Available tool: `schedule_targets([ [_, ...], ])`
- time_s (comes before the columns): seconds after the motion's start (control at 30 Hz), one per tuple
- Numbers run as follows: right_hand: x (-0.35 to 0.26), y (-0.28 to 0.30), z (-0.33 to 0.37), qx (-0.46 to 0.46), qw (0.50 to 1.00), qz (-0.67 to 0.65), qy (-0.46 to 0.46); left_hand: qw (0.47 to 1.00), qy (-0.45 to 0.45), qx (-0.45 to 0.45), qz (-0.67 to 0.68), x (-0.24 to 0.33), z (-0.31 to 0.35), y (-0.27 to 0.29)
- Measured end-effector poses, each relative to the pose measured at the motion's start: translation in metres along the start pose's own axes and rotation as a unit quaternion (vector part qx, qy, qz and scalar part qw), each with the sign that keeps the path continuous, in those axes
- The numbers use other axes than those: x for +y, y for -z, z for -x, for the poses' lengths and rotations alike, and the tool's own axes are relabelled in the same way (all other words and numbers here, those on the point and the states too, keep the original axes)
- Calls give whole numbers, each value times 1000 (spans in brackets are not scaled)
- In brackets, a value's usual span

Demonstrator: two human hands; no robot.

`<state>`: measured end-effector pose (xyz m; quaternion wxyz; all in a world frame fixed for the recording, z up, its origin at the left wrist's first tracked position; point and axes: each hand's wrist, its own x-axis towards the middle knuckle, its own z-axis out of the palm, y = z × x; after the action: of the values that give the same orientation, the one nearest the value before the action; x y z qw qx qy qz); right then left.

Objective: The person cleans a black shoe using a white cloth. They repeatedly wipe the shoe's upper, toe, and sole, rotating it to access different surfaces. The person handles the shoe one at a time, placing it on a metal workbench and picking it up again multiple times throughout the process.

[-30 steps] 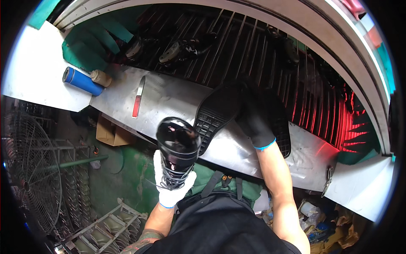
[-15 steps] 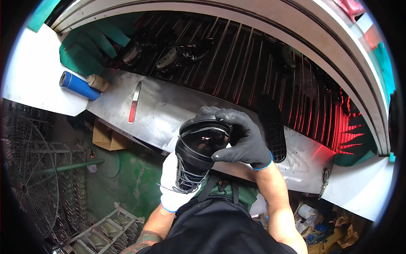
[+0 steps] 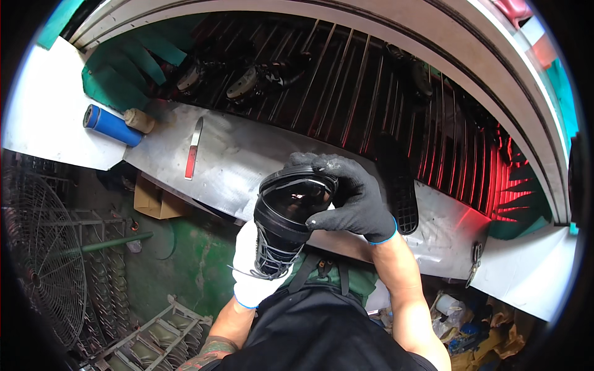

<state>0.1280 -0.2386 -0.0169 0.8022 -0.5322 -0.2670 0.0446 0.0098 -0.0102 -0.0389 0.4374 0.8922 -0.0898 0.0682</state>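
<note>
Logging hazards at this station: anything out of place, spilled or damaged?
No visible spill or damage. Odd pairing: the left hand is gloved white, the right hand dark, both gripping the black shoe. The red-handled knife lies unsheathed on the metal ledge. Scraps and bags sit jumbled at lower right.

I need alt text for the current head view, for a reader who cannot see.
A glossy black shoe is held by the white-gloved left hand at its laced part and the black-gloved right hand at its toe. Beyond, a red-handled knife lies on a metal table; farther back, more shoes rest on dark bars, lit red at the right.
</note>
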Motion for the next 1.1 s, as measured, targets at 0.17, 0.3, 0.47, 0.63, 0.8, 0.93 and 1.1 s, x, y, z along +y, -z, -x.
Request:
schedule_targets([
  [0.17, 2, 1, 1, -3, 1000, 7, 10, 1000, 1, -1, -9, -3, 2, -1],
  [0.3, 4, 4, -1, -18, 999, 29, 17, 1000, 2, -2, -12, -5, 4, 0],
  [0.47, 6, 1, -1, -6, 1000, -22, -5, 1000, 14, -3, 13, -11, 12, -2],
  [0.63, -9, 5, -12, -22, 988, -65, -136, 993, 52, -53, 92, -4, 9, 13],
  [0.8, -11, -6, -24, -50, 984, 33, -167, 941, 140, -40, 306, 16, -4, 31],
  [0.93, -8, -28, -12, -47, 970, 171, -168, 756, 261, -50, 598, 11, 1, 31],
  [1.1, -9, -53, 19, 12, 943, 246, -225, 694, 336, -38, 635, 3, 9, 26],
])
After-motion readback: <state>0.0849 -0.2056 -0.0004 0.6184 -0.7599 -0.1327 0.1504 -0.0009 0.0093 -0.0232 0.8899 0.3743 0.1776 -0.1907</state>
